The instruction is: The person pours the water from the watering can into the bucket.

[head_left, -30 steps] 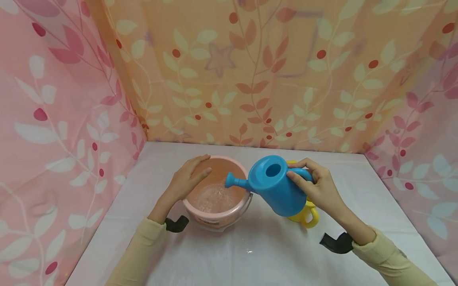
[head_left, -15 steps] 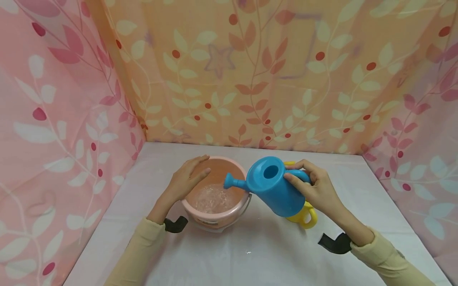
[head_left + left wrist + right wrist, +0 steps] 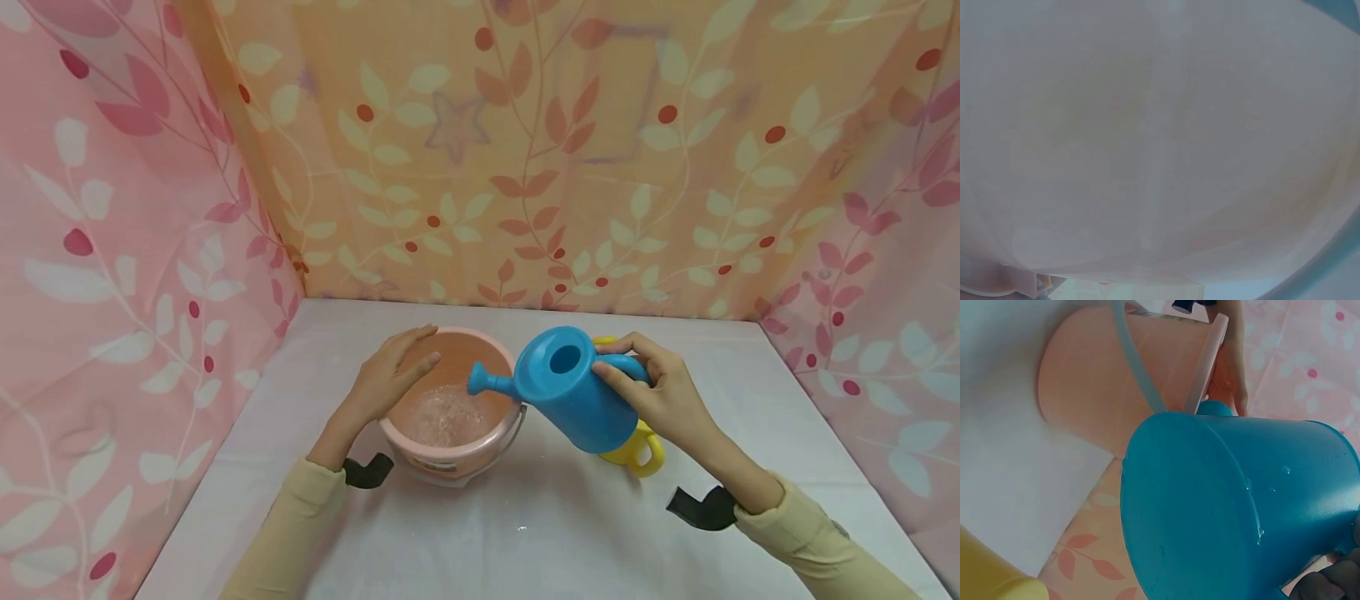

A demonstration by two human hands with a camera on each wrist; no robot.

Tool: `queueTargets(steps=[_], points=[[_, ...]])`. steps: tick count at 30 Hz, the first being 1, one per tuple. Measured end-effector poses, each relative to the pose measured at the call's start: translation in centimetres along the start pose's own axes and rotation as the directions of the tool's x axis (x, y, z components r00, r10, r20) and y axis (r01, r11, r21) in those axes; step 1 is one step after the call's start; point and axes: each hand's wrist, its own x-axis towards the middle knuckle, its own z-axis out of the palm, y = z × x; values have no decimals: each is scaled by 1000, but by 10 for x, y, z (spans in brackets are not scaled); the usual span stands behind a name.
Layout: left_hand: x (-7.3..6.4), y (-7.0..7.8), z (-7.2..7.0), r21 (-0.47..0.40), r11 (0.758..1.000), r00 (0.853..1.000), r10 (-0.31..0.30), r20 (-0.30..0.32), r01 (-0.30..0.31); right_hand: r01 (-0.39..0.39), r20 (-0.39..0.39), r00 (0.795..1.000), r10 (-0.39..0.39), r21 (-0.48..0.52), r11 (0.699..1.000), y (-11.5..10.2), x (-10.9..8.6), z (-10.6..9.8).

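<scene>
A pink bucket [image 3: 450,454] stands on the white-covered table with rippling water [image 3: 450,417] in its bottom. My left hand [image 3: 386,379] lies at the bucket's left rim, fingers extended and thumb apart. In the left wrist view the bucket's pale wall [image 3: 1116,156] fills nearly everything. By its handle, my right hand [image 3: 663,387] grips a blue watering can [image 3: 585,400]. The can tilts left, its spout reaching over the bucket's right rim. Wet drops dot the can's side in the right wrist view, where the right fingers [image 3: 1335,581] show at the handle.
Behind the watering can stands a yellow container [image 3: 645,450] with a loop handle, mostly hidden. The bucket's wire handle [image 3: 517,433] hangs down on its right. Small drops of water lie on the table [image 3: 525,533]. Patterned cloth walls [image 3: 465,208] enclose the back and sides.
The water surface in the bucket keeps rippling in different shapes. Both hands and the watering can hold almost the same places, apart from a slight shift of the whole view.
</scene>
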Motion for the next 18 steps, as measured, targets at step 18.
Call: queueTargets(steps=[18], points=[[-1,3,-2,-14,1000,1000,1,6,0,-3,-15,1000,3,9,1000,-2,-1,-1]])
